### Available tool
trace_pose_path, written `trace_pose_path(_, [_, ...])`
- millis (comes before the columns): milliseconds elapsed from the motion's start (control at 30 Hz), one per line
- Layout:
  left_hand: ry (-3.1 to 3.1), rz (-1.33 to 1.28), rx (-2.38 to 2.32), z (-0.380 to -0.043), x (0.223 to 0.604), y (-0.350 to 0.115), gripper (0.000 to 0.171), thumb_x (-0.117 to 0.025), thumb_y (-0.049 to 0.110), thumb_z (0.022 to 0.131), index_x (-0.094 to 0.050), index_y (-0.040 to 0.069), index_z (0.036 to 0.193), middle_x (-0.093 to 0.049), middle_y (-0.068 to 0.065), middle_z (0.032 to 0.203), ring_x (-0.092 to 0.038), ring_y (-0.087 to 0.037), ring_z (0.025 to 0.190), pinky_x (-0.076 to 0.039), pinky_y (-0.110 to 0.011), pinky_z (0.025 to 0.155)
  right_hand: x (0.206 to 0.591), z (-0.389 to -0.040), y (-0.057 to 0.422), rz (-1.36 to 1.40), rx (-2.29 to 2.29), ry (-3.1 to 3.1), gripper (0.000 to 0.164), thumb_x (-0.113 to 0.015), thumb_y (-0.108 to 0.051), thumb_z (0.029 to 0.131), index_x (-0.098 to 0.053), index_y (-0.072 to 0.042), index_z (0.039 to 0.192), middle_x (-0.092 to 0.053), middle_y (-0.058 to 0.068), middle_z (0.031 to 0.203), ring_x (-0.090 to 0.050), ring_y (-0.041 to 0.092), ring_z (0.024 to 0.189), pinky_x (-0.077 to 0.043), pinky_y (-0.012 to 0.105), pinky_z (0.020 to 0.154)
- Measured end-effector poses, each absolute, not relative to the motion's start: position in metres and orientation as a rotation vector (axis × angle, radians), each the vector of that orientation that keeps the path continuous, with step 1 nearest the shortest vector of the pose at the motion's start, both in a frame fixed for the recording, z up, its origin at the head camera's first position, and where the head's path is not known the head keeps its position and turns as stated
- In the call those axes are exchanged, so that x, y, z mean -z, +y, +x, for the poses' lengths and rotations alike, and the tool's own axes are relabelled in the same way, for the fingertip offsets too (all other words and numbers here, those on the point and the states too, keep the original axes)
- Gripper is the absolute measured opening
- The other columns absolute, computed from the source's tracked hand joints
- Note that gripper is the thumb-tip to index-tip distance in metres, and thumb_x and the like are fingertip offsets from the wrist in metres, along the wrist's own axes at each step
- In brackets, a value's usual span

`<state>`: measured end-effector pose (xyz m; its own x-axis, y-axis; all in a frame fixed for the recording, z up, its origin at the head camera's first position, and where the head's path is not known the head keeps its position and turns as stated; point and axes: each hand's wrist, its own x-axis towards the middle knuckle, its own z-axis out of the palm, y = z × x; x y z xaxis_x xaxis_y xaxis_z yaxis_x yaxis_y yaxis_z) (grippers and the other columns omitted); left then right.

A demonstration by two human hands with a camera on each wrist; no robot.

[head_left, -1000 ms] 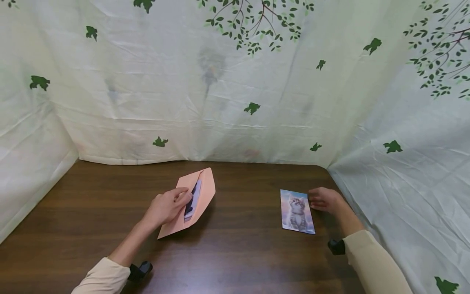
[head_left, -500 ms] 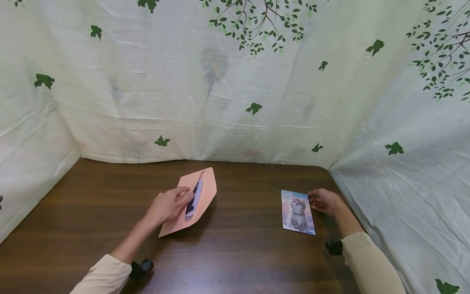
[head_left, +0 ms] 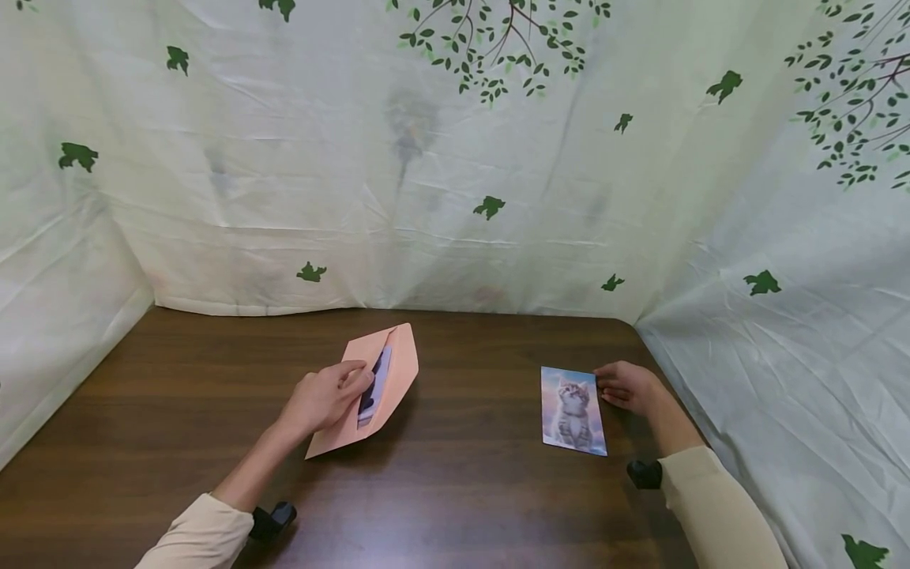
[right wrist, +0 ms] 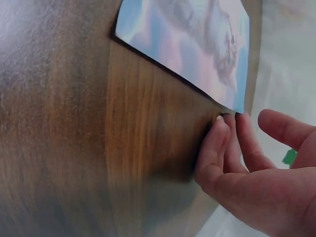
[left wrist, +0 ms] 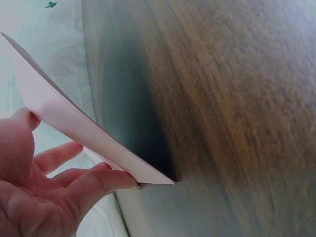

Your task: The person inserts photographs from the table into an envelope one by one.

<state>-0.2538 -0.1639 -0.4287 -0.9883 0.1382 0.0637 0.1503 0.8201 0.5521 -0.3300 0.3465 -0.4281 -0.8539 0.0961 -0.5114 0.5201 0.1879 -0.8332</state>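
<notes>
On the left of the head view, my left hand [head_left: 325, 403] grips a pink envelope [head_left: 404, 365] and holds it tilted over the table. A dark and pale lilac insert [head_left: 378, 383] shows in its opening, partly behind my fingers. The left wrist view has the envelope [left wrist: 74, 116] edge-on, its low corner right at the tabletop. To the right lies a kitten picture card [head_left: 574, 409], face up. My right hand [head_left: 631, 387] is at its right edge. Seen from the right wrist, bent fingertips [right wrist: 239, 118] meet the card's corner, and the thumb [right wrist: 279, 126] stands apart from it.
The brown wooden table [head_left: 469, 490] extends between both hands and toward the front. A white curtain [head_left: 341, 182] printed with leaves hangs behind it and along both sides. Black wrist devices [head_left: 273, 521] sit by both sleeves.
The kitten card has shifted very slightly to the left, with my right fingers still at its edge. The left hand and envelope stay nearly the same.
</notes>
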Motion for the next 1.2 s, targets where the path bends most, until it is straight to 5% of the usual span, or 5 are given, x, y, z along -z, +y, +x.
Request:
trace_pose_path(233, [-2.973,-0.24,0.909,-0.253,0.428,-0.164,0.053,-0.05,0.043,0.105,-0.059,0.007,0.143,-0.062,-0.025,0.137,-0.058,-0.05,0.124,-0.045,-0.061,0.098,0.421,-0.328,0.341,0.602,1.699,2.113,0.046,-0.05,-0.017,0.102,-0.049,0.005,0.142,-0.064,0.019,0.122,-0.062,0.02,0.092,-0.055,0.031,0.083])
trace_pose_path(433, [-2.977,-0.238,0.914,-0.253,0.428,-0.164,0.053,-0.05,0.043,0.105,-0.058,0.007,0.143,-0.061,-0.025,0.137,-0.057,-0.05,0.125,-0.045,-0.061,0.099,0.417,-0.327,0.338,0.533,1.724,2.018,0.05,-0.045,-0.02,0.105,-0.038,0.004,0.148,-0.029,0.03,0.161,-0.054,0.032,0.117,-0.053,0.04,0.094])
trace_pose_path(767, [-2.985,-0.223,0.93,-0.253,0.427,-0.163,0.054,-0.05,0.044,0.105,-0.058,0.007,0.144,-0.062,-0.025,0.137,-0.057,-0.049,0.125,-0.046,-0.06,0.098,0.416,-0.329,0.338,0.456,1.721,1.927,0.059,-0.038,-0.023,0.108,-0.02,0.001,0.158,-0.012,0.03,0.166,-0.034,0.042,0.142,-0.035,0.052,0.117])
trace_pose_path(1200, [-2.985,-0.235,0.931,-0.253,0.427,-0.163,0.053,-0.05,0.043,0.105,-0.058,0.007,0.143,-0.061,-0.025,0.138,-0.057,-0.05,0.126,-0.045,-0.061,0.098,0.417,-0.331,0.341,0.408,1.699,1.899,0.056,-0.04,-0.022,0.108,-0.025,0.009,0.153,-0.021,0.033,0.159,-0.047,0.033,0.126,-0.054,0.036,0.093])
